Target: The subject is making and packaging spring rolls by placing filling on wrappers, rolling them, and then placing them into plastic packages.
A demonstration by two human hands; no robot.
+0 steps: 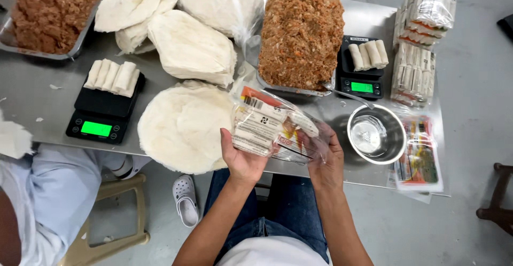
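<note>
My left hand (pixel 241 158) grips a clear plastic bag (pixel 267 124) with a printed label, holding it over the front edge of the steel table (pixel 48 111). My right hand (pixel 324 156) holds the open end of the same bag, and a pale roll shows inside it near that hand. Just left of the bag lies a round stack of white wrappers (pixel 181 127). A steel bowl (pixel 377 135) stands to the right of my right hand.
A tray of brown minced filling (pixel 302 33) sits behind the bag. Two black scales (pixel 101 113) (pixel 362 71) carry several rolls each. Packed roll bags (pixel 419 36) are stacked at far right, flat printed bags (pixel 419 162) beside the bowl. Another person (pixel 37 196) sits at left.
</note>
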